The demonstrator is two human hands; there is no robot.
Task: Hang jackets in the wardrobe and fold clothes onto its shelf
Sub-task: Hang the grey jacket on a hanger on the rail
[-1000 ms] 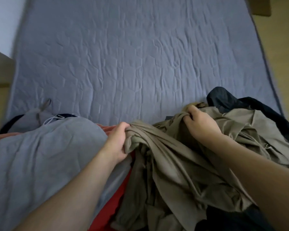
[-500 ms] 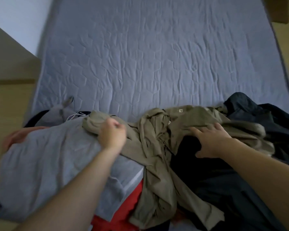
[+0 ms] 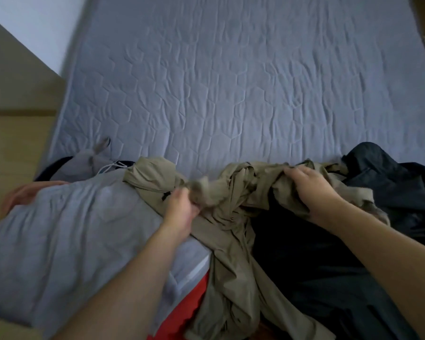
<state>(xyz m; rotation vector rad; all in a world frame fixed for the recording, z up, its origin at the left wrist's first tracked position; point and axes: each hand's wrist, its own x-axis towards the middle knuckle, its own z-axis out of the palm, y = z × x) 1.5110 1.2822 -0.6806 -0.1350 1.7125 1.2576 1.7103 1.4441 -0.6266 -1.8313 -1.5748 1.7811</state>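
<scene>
Two hands are seen on a khaki jacket [image 3: 233, 244] crumpled at the near edge of the bed [image 3: 219, 82]. Its bunched fabric is gripped by the left hand [image 3: 180, 212], and a fold is clutched by the right hand [image 3: 312, 190]. Flanking it are a grey sweatshirt [image 3: 66, 231] and a black garment [image 3: 388, 190].

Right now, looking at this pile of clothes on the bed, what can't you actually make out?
All in the head view:
- Khaki garment: too bunched to tell its type; blurred between the hands.
- Left hand: fingertips buried in the fabric and motion-blurred.
- Right hand: grips khaki cloth; fingertips curl out of sight.
- Red cloth: mostly covered by the grey garment and the khaki one.
- Dark garment: cut off by the right edge.
- Wardrobe: not in view.
</scene>
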